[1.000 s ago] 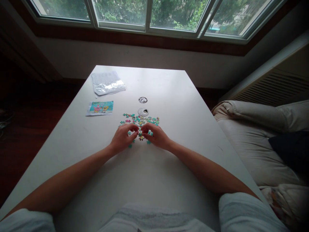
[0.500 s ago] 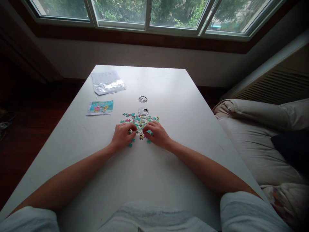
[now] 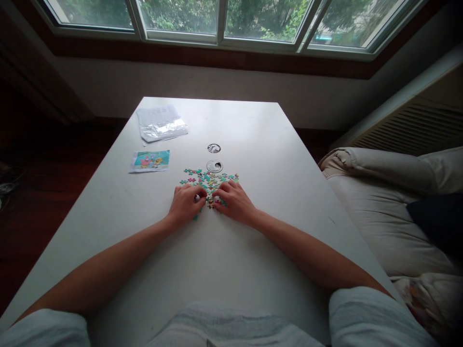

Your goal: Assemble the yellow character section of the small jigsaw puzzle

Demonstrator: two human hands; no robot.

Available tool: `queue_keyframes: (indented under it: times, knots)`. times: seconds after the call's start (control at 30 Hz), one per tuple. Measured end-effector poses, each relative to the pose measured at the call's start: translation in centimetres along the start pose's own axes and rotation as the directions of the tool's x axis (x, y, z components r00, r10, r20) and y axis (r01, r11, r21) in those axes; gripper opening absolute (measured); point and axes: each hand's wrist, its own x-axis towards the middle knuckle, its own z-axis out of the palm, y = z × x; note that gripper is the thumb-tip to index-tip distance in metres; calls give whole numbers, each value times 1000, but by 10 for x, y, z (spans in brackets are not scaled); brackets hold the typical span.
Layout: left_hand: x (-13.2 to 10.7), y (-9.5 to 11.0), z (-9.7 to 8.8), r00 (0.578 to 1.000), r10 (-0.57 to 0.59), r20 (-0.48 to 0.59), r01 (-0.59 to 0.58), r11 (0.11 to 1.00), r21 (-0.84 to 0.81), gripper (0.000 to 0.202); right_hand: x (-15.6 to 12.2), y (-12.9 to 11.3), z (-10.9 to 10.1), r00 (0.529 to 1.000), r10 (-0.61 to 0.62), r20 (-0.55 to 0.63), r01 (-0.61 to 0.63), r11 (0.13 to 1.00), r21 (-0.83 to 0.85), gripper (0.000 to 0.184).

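Note:
Colourful jigsaw pieces (image 3: 208, 181), mostly teal with some pink and yellow, lie in a loose heap on the white table (image 3: 231, 255). My left hand (image 3: 186, 202) is at the heap's near left side, thumb and forefinger pinched together at a jigsaw piece that their tips largely hide. Opposite it, my right hand (image 3: 235, 201) rests over the right part of the heap. Its fingers are bent, with thumb and forefinger tips apart and pieces showing between them. A narrow gap with a few pieces separates the two hands.
Beyond the heap lie two small round grey-and-white discs (image 3: 214, 166). A cartoon picture card (image 3: 150, 161) is to the left, with a clear plastic sleeve of papers (image 3: 162, 124) behind it. A pale sofa (image 3: 376, 207) stands right of the table.
Both hands have drawn slightly closer together over the pieces. My right thumb has moved away from the forefinger, toward me.

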Motion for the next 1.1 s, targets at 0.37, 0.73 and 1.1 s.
queue_keyframes:
  times: [0.37, 0.73, 1.1]
  knots:
    - [-1, 0, 0, 997, 77, -27, -75, 996, 49, 6, 1, 0, 0, 1000, -7, -2, 7, 1000, 9, 20]
    - [-13, -1, -17, 928, 361, 87, -371, 897, 240, 19, -1, 1, 0, 1000, -17, -11, 17, 1000, 3, 20]
    - [-18, 6, -12, 891, 423, 165, -453, 844, 287, 23, 0, 2, 0, 1000, -17, -9, 17, 1000, 14, 19]
